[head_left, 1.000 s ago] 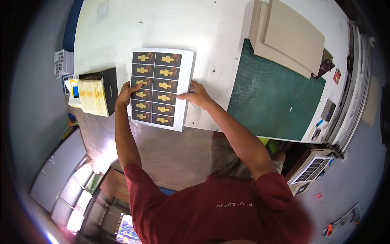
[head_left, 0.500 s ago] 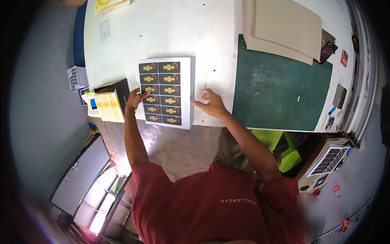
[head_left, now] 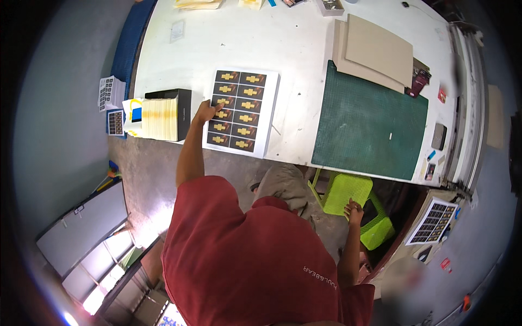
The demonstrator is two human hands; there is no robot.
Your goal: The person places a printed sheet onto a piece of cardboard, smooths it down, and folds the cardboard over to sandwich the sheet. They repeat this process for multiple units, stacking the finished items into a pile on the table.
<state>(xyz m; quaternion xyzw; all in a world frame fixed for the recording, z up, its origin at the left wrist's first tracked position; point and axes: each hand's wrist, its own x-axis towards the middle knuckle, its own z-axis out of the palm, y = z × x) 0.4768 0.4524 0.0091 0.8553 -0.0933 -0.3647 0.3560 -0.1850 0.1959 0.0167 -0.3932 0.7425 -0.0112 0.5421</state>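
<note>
A thick stack of white sheets (head_left: 262, 117) lies at the table's near edge, its top sheet printed with rows of dark cards bearing a gold cross-like emblem. My left hand (head_left: 206, 112) grips the stack's left edge, thumb over the top sheet and the other fingers partly hidden at the side. My right hand (head_left: 353, 211) is off the table, low at the right, over the lime-green chair (head_left: 343, 191). Its fingers look loosely bent and apart, with nothing visible in them; whether they touch the chair is unclear.
Left of the stack, a black box (head_left: 185, 115) holds many cream cards (head_left: 160, 119). A green cutting mat (head_left: 370, 122) covers the right side of the white table (head_left: 244, 32), with beige boards (head_left: 378, 51) overlapping its far end. Printed sheets (head_left: 432, 221) hang below the right end.
My right hand has left the stack's right side and dropped back below the table edge to the green chair. My left hand stays on the stack. The view has shifted.
</note>
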